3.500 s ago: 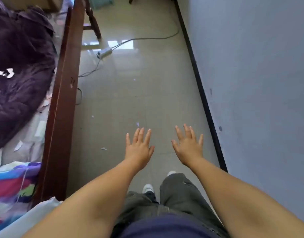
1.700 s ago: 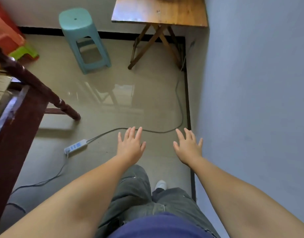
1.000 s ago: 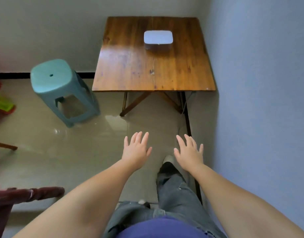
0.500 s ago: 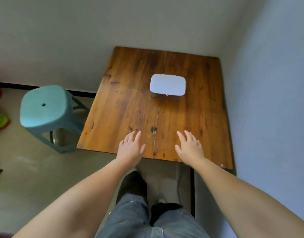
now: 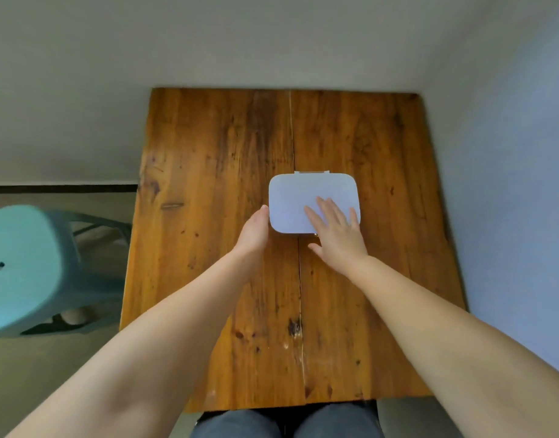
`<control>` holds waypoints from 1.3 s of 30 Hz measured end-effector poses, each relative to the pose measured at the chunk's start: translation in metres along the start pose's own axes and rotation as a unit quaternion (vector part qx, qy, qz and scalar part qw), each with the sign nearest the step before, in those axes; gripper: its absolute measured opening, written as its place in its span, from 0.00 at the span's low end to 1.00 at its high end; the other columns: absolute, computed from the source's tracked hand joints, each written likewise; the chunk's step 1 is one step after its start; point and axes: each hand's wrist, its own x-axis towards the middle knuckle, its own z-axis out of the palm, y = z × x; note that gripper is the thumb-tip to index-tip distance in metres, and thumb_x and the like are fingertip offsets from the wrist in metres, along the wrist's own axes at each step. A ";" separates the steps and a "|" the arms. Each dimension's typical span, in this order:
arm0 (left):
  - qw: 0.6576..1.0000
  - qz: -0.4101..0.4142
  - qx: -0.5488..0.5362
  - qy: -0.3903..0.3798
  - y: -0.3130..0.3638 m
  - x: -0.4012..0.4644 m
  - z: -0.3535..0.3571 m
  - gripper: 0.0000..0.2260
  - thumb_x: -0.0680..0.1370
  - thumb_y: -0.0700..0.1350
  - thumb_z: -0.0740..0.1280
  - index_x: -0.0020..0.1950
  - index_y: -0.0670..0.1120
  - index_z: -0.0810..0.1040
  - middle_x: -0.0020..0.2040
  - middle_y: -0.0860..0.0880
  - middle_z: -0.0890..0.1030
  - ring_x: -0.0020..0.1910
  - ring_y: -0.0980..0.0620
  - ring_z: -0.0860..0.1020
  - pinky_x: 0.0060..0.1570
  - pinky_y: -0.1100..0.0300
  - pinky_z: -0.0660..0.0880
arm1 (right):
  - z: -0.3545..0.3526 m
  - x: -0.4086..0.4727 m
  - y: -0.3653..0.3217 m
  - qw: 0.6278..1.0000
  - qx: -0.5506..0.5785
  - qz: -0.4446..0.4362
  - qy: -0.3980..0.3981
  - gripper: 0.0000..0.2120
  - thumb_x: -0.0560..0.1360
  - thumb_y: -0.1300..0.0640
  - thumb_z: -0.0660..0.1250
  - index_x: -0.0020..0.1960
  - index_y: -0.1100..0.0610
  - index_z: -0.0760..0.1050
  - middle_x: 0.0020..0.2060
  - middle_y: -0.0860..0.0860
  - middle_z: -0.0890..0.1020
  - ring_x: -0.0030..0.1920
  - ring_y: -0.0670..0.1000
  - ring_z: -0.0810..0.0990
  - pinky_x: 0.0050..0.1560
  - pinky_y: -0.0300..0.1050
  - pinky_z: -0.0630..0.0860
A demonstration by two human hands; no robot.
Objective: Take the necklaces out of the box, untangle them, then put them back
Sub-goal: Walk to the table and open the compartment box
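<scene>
A white box with rounded corners lies shut on the wooden table, its hinge on the far side. My right hand rests flat on the lid's near right part with fingers spread. My left hand stands edge-on against the box's left near corner, thumb tip touching the side. The lid hides whatever is inside, so no necklace shows.
The table stands in a room corner, with a grey wall behind and a bluish wall on the right. A teal plastic stool stands on the floor to the left. My knees show under the near table edge.
I have walked across the room to the table and now stand at it. Both hands have gone from hovering spread in the air to touching the white box.
</scene>
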 end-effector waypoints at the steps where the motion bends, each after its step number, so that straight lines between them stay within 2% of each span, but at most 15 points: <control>1: 0.999 -0.009 -0.034 -0.011 0.000 0.002 0.002 0.21 0.81 0.58 0.50 0.70 0.51 0.67 0.71 0.49 0.70 0.70 0.48 0.67 0.68 0.48 0.65 | 0.004 0.001 0.003 1.000 -0.006 -0.007 0.006 0.34 0.76 0.47 0.64 0.76 0.48 0.51 0.77 0.53 0.52 0.77 0.58 0.49 0.72 0.61 0.41; 6: 0.996 -0.016 -0.085 -0.022 -0.014 -0.002 0.001 0.21 0.81 0.58 0.49 0.70 0.51 0.67 0.70 0.51 0.71 0.69 0.50 0.67 0.69 0.47 0.64 | 0.007 0.004 0.011 0.998 0.000 -0.043 0.038 0.26 0.76 0.51 0.66 0.72 0.54 0.64 0.74 0.58 0.64 0.74 0.61 0.59 0.72 0.61 0.53; 11: 0.995 -0.012 -0.099 0.004 -0.011 -0.007 0.007 0.18 0.81 0.57 0.50 0.67 0.53 0.69 0.64 0.53 0.74 0.66 0.52 0.69 0.67 0.49 0.66 | -0.006 0.010 0.027 0.993 -0.040 -0.112 -0.002 0.31 0.75 0.52 0.67 0.75 0.52 0.58 0.75 0.58 0.61 0.75 0.61 0.58 0.72 0.59 0.55; 13: 0.994 -0.014 -0.103 0.017 -0.009 -0.006 0.012 0.17 0.81 0.58 0.51 0.65 0.55 0.70 0.63 0.54 0.74 0.65 0.53 0.69 0.66 0.49 0.67 | -0.013 0.010 0.030 0.991 -0.039 -0.125 -0.003 0.30 0.75 0.54 0.67 0.74 0.53 0.60 0.74 0.59 0.62 0.74 0.62 0.59 0.71 0.59 0.58; 17: 0.990 -0.021 -0.134 0.049 -0.006 0.000 0.013 0.19 0.81 0.58 0.49 0.64 0.55 0.72 0.62 0.55 0.75 0.63 0.55 0.71 0.62 0.52 0.69 | -0.032 0.008 0.030 0.980 0.001 -0.181 0.084 0.24 0.70 0.55 0.73 0.63 0.59 0.75 0.63 0.63 0.77 0.63 0.66 0.75 0.59 0.61 0.73; 20: 0.993 -0.001 -0.100 0.061 -0.005 0.005 0.009 0.16 0.81 0.55 0.52 0.65 0.54 0.72 0.63 0.53 0.75 0.63 0.54 0.71 0.64 0.51 0.69 | -0.060 0.024 0.039 0.957 0.093 -0.213 0.170 0.20 0.69 0.55 0.73 0.59 0.62 0.78 0.53 0.59 0.84 0.52 0.62 0.82 0.51 0.55 0.77; 22: 0.997 0.030 -0.038 0.066 -0.007 0.009 0.006 0.16 0.81 0.48 0.58 0.69 0.53 0.68 0.65 0.51 0.75 0.64 0.51 0.72 0.65 0.48 0.70 | -0.083 0.046 0.052 0.952 0.165 -0.160 0.203 0.18 0.72 0.56 0.70 0.60 0.61 0.76 0.50 0.57 0.84 0.48 0.59 0.83 0.46 0.49 0.77; 25: 0.995 0.051 -0.023 0.087 -0.013 0.012 0.010 0.19 0.80 0.39 0.59 0.71 0.52 0.67 0.65 0.49 0.76 0.61 0.51 0.74 0.62 0.50 0.74 | -0.095 0.086 0.079 0.933 0.275 -0.005 0.233 0.13 0.75 0.57 0.66 0.60 0.58 0.74 0.52 0.55 0.81 0.49 0.55 0.79 0.42 0.38 0.71; 28: 0.990 0.047 -0.074 0.109 -0.018 0.012 0.016 0.19 0.80 0.37 0.58 0.70 0.50 0.68 0.65 0.49 0.76 0.61 0.52 0.76 0.58 0.55 0.77 | -0.079 0.115 0.088 0.868 0.444 0.149 0.163 0.18 0.77 0.57 0.65 0.66 0.56 0.68 0.53 0.52 0.78 0.47 0.48 0.77 0.37 0.27 0.71; 31: 0.986 0.043 -0.102 0.126 -0.022 0.012 0.019 0.19 0.80 0.37 0.58 0.70 0.50 0.69 0.66 0.49 0.75 0.60 0.53 0.77 0.58 0.55 0.77 | -0.057 0.127 0.087 0.821 0.521 0.224 0.068 0.20 0.78 0.60 0.63 0.69 0.58 0.66 0.61 0.55 0.77 0.58 0.53 0.77 0.52 0.42 0.78; 33: 0.984 0.046 -0.112 0.129 -0.023 0.012 0.020 0.19 0.80 0.37 0.58 0.69 0.50 0.70 0.66 0.50 0.76 0.60 0.54 0.77 0.57 0.57 0.78 | -0.049 0.123 0.080 0.846 0.483 0.219 0.051 0.20 0.78 0.62 0.60 0.69 0.59 0.66 0.66 0.56 0.74 0.64 0.55 0.74 0.60 0.44 0.73; 34: 0.984 0.048 -0.116 0.130 -0.023 0.012 0.020 0.19 0.80 0.37 0.58 0.69 0.50 0.70 0.66 0.50 0.76 0.59 0.55 0.77 0.57 0.57 0.78 | -0.050 0.117 0.074 0.875 0.434 0.195 0.087 0.19 0.78 0.63 0.60 0.69 0.59 0.67 0.67 0.57 0.73 0.66 0.55 0.72 0.63 0.41 0.68; 36: 0.983 0.050 -0.122 0.126 -0.023 0.011 0.020 0.19 0.80 0.37 0.58 0.69 0.50 0.70 0.65 0.51 0.76 0.59 0.56 0.77 0.57 0.57 0.78 | -0.055 0.104 0.055 0.915 0.342 0.085 0.197 0.17 0.77 0.64 0.60 0.65 0.61 0.72 0.64 0.58 0.74 0.65 0.56 0.72 0.62 0.35 0.62; 37: 0.983 0.054 -0.124 0.122 -0.024 0.011 0.019 0.19 0.80 0.37 0.58 0.69 0.51 0.70 0.65 0.52 0.77 0.58 0.57 0.77 0.57 0.58 0.77 | -0.056 0.099 0.041 0.922 0.323 0.014 0.213 0.15 0.76 0.64 0.60 0.62 0.61 0.74 0.61 0.58 0.76 0.62 0.56 0.73 0.61 0.36 0.63; 39: 0.984 0.062 -0.121 0.117 -0.026 0.010 0.018 0.19 0.79 0.38 0.59 0.68 0.52 0.71 0.63 0.53 0.78 0.58 0.59 0.77 0.57 0.57 0.77 | -0.057 0.096 0.010 0.941 0.296 -0.101 0.131 0.12 0.77 0.61 0.60 0.58 0.58 0.77 0.56 0.56 0.81 0.58 0.55 0.77 0.58 0.44 0.71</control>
